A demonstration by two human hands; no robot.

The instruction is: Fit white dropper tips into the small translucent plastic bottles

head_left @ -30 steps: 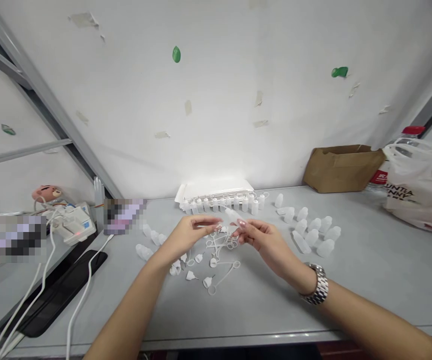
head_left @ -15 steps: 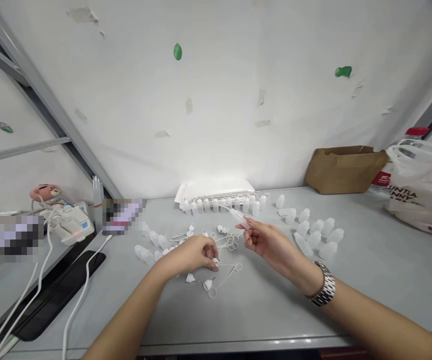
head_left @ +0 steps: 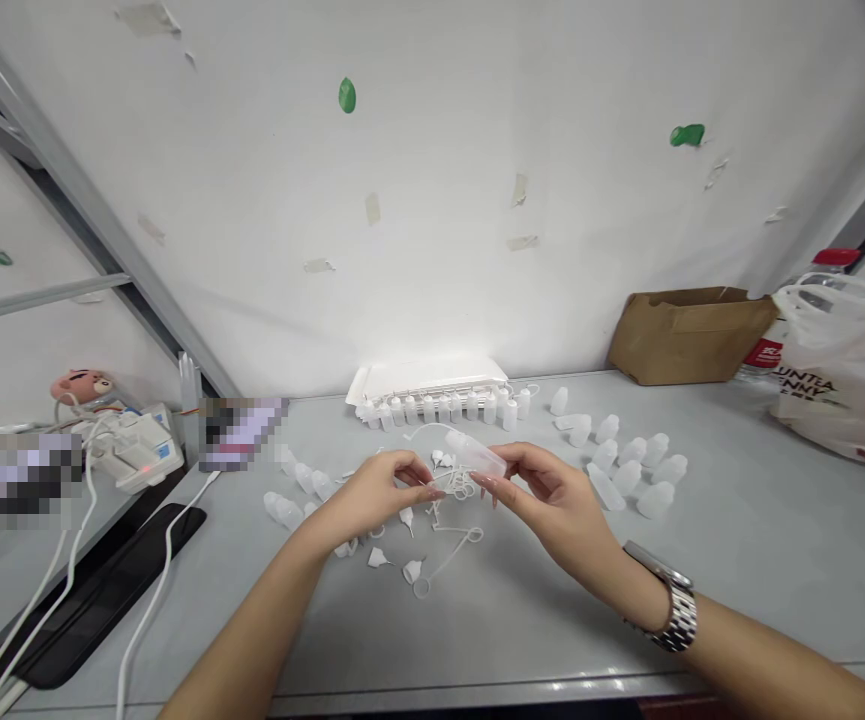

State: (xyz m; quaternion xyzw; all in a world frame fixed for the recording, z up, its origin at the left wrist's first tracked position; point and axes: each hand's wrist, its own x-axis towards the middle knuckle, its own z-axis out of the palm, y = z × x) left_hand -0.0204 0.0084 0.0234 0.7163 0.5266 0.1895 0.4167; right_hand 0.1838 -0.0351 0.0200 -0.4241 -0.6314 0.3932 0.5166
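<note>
My right hand [head_left: 556,500] grips the base end of a translucent plastic squeeze bottle [head_left: 475,455], tilted with its neck to the upper left. A thin white strap curves out from that neck. My left hand [head_left: 383,495] is closed in a pinch just left of the bottle; whatever lies between its fingertips is too small to make out. Under and between the hands lie tangled white ring straps [head_left: 459,487]. White needle-tip caps [head_left: 412,572] and one looped strap [head_left: 469,535] rest on the table nearer to me.
Loose bottles [head_left: 631,475] stand and lie at the right, others [head_left: 301,478] at the left. A row of strapped bottles [head_left: 443,408] stands at the back by a white tray. Further out are a cardboard box [head_left: 691,340], a plastic bag [head_left: 844,390], phones and cables [head_left: 169,560].
My right hand has turned the bottle flatter and lower, and a curved strap now shows at its neck. My left hand has risen slightly from the caps toward the bottle.
</note>
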